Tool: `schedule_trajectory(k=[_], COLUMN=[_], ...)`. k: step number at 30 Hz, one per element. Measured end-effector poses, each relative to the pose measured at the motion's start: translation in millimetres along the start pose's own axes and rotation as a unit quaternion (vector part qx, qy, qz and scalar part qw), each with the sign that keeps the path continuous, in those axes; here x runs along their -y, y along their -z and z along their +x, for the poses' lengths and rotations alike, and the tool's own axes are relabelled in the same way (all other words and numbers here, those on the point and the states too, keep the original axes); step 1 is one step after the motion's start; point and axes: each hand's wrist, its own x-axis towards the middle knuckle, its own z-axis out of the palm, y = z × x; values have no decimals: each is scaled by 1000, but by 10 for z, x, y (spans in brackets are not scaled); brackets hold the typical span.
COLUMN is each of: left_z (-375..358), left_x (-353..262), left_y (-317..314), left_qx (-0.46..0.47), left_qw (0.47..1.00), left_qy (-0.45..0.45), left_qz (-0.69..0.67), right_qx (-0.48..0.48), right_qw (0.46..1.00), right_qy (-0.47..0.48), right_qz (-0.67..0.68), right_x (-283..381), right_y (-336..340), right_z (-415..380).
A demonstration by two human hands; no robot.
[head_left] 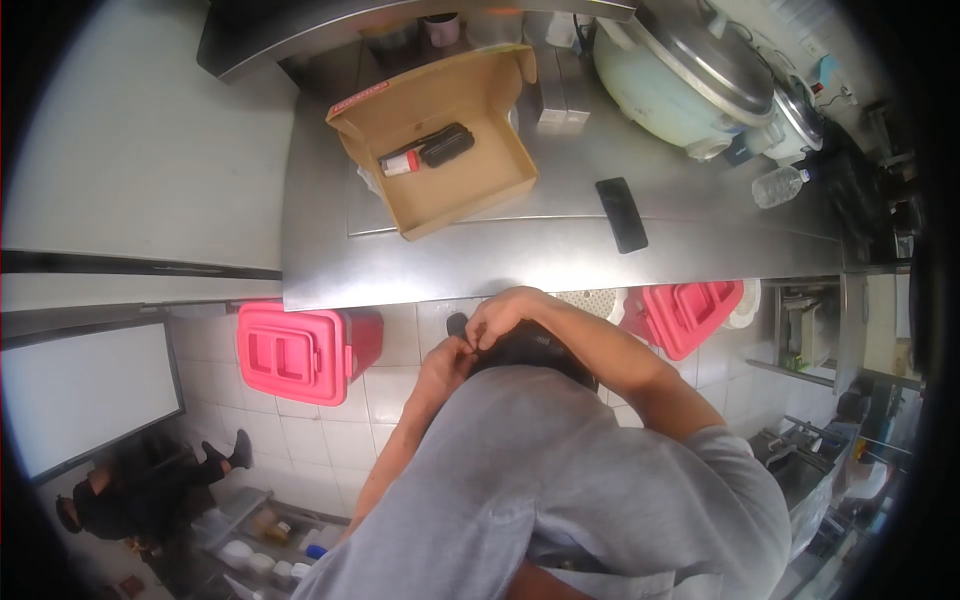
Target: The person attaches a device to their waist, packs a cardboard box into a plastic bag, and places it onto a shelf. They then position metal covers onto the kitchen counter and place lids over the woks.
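Centre frame: our left hand (445,362) and right hand (500,315) both pinch, fingers curled, a dark object (530,345) below the surface (450,250) edge.

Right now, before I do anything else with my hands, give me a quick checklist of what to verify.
1. Both hands at the black object: ok, the left hand and right hand meet at it.
2. Firm grip: cannot tell, the fingers hide it.
3. Phone resting on the counter: ok, it lies flat, back from the front edge.
4. Cardboard box open: ok, with its flaps up and a small red-and-white bottle inside.
5. Plastic bottle upright: not ok, it lies on its side.
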Motion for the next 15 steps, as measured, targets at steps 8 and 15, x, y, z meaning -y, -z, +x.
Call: schedule_trajectory(k=[8, 15], left_z=[18, 25], left_x=[71, 179], left_y=[-23, -19], left_qx=[5, -4], left_qw=[999, 1000], left_qy=[-38, -2], left_qz=[22, 18], right_qx=[77, -169], right_qw=[994, 972], right_qy=[-29, 10], right_qz=[-65, -165], right_x=[-219, 30], right_y=[27, 88], right_z=[240, -495])
